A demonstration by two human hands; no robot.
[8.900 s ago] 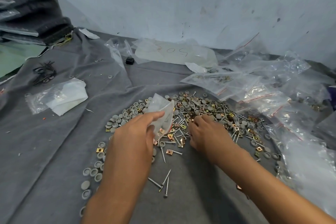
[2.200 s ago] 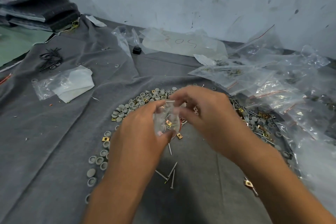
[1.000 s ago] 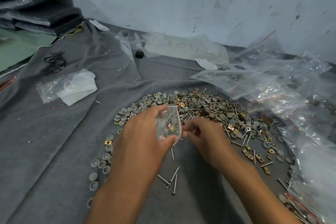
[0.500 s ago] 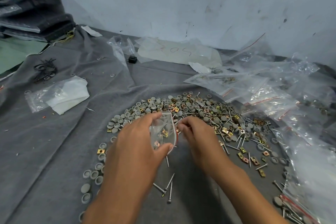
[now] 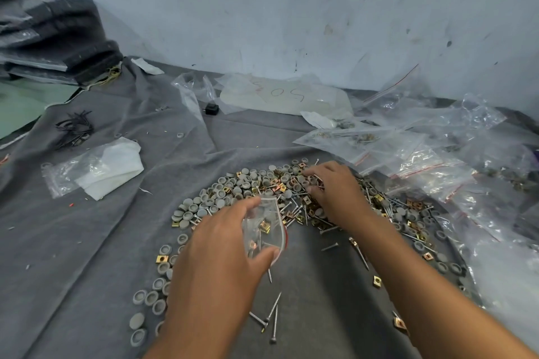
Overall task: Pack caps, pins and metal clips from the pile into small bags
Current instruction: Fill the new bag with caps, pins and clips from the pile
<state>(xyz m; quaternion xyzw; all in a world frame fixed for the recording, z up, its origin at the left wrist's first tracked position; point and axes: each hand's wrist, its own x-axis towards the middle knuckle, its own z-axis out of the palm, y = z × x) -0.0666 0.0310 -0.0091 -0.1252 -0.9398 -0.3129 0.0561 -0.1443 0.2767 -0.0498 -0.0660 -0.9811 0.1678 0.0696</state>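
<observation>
Small bag [image 5: 264,227] of clear plastic sits in the left hand [image 5: 217,259], its long axis running roughly away from the person, the open mouth pointing toward the far edge of the worktop [image 5: 87,242] and the red-lined side curving along its right. The left fingers [image 5: 248,205] curl over the bag's far end while the thumb [image 5: 267,256] presses against its near end, so the bag is pinched between them; a few brass clips and a pin show through the plastic. The bag hovers just above the near edge of the pile [image 5: 262,186], which spreads in an arc across the middle of the grey cloth-covered worktop: grey caps [image 5: 215,202] mostly on the left, metal clips [image 5: 309,207] and pins [image 5: 272,315] mixed to the right and spilling toward the near edge.

The right hand [image 5: 335,192] lies palm down on the far side of the pile, its fingers [image 5: 313,170] bent with the tips touching caps and pins; whether anything is pinched between them cannot be told.

Filled clear bags [image 5: 423,160] are heaped along the right edge of the worktop.
</observation>
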